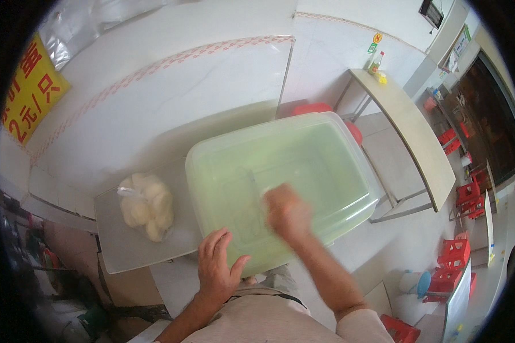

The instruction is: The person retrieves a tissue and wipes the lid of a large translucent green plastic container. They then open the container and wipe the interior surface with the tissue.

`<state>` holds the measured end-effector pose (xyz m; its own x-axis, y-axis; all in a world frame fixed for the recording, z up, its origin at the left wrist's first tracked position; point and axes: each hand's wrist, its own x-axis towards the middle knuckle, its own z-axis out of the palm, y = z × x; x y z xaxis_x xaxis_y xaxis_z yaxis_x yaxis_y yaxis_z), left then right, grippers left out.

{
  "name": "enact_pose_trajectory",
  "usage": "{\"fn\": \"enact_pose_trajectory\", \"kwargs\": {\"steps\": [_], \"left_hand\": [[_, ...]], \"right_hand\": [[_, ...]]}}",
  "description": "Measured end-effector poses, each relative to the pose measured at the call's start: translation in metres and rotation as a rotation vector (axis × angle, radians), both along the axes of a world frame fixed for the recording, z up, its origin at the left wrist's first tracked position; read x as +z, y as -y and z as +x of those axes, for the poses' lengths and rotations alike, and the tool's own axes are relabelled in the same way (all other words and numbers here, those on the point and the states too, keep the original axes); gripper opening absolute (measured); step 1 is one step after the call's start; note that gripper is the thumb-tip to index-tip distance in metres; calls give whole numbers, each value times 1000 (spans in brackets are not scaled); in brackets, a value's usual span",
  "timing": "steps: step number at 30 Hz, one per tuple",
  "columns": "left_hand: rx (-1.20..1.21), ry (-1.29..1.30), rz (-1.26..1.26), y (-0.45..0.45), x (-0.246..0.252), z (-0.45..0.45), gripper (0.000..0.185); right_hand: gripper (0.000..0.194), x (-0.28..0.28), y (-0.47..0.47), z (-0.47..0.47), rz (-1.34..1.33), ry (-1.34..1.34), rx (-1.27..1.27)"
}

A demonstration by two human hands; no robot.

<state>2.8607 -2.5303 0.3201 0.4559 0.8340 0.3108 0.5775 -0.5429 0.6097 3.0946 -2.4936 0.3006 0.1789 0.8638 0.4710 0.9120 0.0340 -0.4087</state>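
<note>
Before me stands a large pale green plastic storage box [210, 261] covered by a translucent plastic lid [317, 167]. My left hand [221, 259] rests with spread fingers against the box's near left corner, holding nothing. Over the middle of the lid is my right hand [288, 210], blurred, its fingers curled; something pale shows at its fingertips, too blurred to name, so I cannot tell whether it is held. To the left, a knotted clear plastic bag of pale, rounded pieces [148, 206] lies on the grey tabletop [116, 253].
A white tiled wall [197, 94] runs behind the box. Beyond its right side stand a long narrow table [407, 128] with a bottle [375, 63], and red plastic stools [452, 253]. A white bucket [412, 283] is at the lower right, a yellow sign [34, 94] at upper left.
</note>
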Motion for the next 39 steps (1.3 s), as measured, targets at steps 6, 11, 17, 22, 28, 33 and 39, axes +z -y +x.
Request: {"fn": "enact_pose_trajectory", "kwargs": {"steps": [6, 11, 17, 22, 28, 33, 39], "left_hand": [[-18, 37, 7, -3, 1, 6, 65], [10, -16, -24, -1, -2, 1, 65], [-26, 22, -10, -3, -2, 2, 65], [-4, -2, -6, -3, -6, 0, 66], [10, -5, -28, 0, -5, -3, 67], [-20, 23, -6, -4, -2, 4, 68], [34, -31, -60, 0, -2, -4, 66]], "right_hand": [[12, 6, -13, 58, -4, 8, -183], [14, 31, 34, -40, -137, -119, 186], [15, 12, -2, 39, 19, -6, -89], [16, 25, 37, -47, -124, -97, 291], [11, 1, -26, 57, -11, 62, -30], [11, 7, -77, 119, -42, -23, -300], [18, 25, -63, -46, -346, 4, 216]]}}
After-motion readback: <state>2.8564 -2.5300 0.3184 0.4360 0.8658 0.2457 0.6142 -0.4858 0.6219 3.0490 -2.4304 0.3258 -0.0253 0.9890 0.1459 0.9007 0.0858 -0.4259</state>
